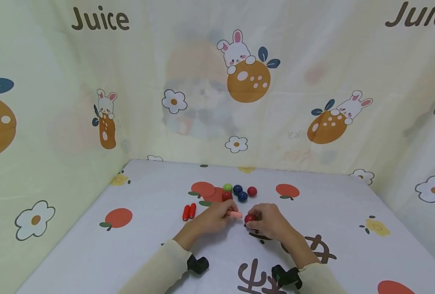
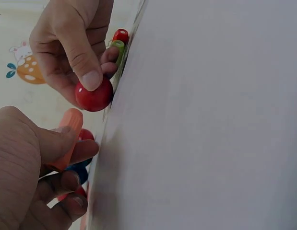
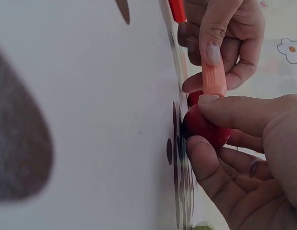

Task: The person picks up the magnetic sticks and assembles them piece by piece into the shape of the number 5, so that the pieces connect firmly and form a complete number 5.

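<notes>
My left hand (image 1: 215, 216) pinches a short salmon-coloured stick (image 1: 234, 214) between thumb and fingers; lengthwise ridges show in the right wrist view. Just to the right, my right hand (image 1: 270, 220) holds a glossy red ball (image 1: 249, 219) by thumb and fingertips, low over the table. The stick's free end points toward this ball, and in the right wrist view the stick (image 3: 214, 79) overlaps the ball's (image 3: 206, 125) upper side. Part of the ball is hidden by the fingers. In the left wrist view a green tube (image 2: 119, 45) and a red one (image 2: 121, 34) show beyond my right hand.
Behind the hands, a green ball (image 1: 227, 187), dark blue balls (image 1: 237, 189) and red balls (image 1: 252, 191) lie grouped on the printed white tablecloth (image 1: 158, 183). Two red sticks (image 1: 189, 212) lie left of my left hand. A patterned curtain (image 1: 199, 73) hangs behind the table.
</notes>
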`<state>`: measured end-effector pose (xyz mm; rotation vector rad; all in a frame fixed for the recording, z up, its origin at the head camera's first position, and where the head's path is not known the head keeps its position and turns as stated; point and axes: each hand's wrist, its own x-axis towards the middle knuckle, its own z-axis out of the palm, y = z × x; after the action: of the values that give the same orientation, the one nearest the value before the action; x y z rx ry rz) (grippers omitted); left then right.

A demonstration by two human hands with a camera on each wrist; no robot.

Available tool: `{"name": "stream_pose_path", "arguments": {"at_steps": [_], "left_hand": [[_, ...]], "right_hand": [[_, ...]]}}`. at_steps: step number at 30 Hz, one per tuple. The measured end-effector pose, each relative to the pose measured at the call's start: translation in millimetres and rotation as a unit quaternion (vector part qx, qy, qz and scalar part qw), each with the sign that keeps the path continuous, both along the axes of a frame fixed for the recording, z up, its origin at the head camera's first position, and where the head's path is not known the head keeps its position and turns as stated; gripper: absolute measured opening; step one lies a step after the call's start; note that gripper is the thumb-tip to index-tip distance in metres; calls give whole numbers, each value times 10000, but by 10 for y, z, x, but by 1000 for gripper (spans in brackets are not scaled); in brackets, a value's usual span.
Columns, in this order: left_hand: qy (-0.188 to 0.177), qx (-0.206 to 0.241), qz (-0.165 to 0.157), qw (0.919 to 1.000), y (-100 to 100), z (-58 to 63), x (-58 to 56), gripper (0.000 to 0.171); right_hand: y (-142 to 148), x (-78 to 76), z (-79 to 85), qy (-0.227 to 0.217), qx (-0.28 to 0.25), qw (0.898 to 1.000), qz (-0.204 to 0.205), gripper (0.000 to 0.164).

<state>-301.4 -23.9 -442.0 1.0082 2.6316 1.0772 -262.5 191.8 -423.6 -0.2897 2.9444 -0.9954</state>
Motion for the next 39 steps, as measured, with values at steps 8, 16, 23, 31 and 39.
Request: {"name": "stream_pose_path", "arguments": {"at_steps": [8,16,23,31,39], "left_hand": [[135,-44,-37,9999,71,6,36,17],[143,8,58,9999,88,3,48,17],[35,88,127,9999,105,-8,55,17],[70,73,165,9998,130,21,39,16],[71,35,191,9998,99,26,44,14]], "right_hand": [[16,-6,10,-14,-103,9999,59,19],[31,-16,9,15,-77,9999,147,20],[44,-22,3,-119,-123,9998,82,20],[65,-34,19,-98,-187,9997,75,20],[39,-18,19,-400,-410,9983,-95,22]]}}
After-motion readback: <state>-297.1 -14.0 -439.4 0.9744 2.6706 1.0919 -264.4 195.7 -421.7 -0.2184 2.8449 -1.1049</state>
